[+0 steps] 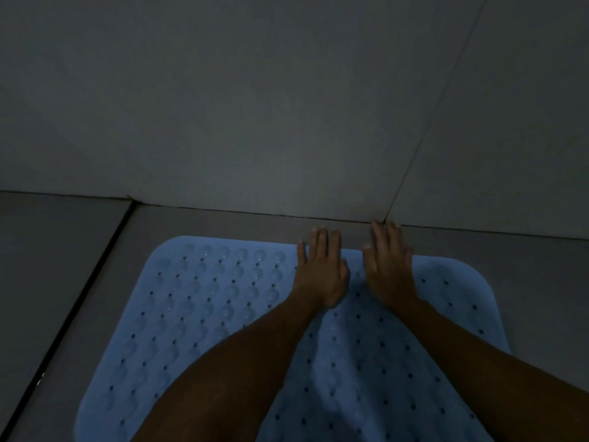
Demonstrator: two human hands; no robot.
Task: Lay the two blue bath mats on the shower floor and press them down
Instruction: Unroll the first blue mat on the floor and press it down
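- Where the grey tiled shower floor (526,282) meets the grey tiled wall (255,90), a joint line runs across the view, and a dark channel or gap runs along the floor's left edge.
- One pale blue rubbery bath mat with rounded corners, rows of small drain holes and suction-cup bumps (204,301) lies flat on the floor, its far edge just short of the wall joint and roughly parallel to it. Its left side stands apart from the dark channel.
- Only one mat outline can be made out; whether a second lies over or beside it cannot be told in this dim light.
- Long axis: the near end runs out of view, so the longer dimension cannot be confirmed; the visible far edge runs left to right along the wall.
- Handling, by judgement: light, soft and floppy, likely to drape if lifted. It is best taken by an edge or corner with both hands. It is not fragile. The cups should grip once pressed, so repositioning means peeling from a corner.
- Left hand (320,272) rests palm down at the mat's far edge near its middle, fingers straight and close together, tips reaching onto bare floor.
- Right hand (390,269) lies just beside it, palm down, fingers straight and slightly spread, tips at the wall joint.
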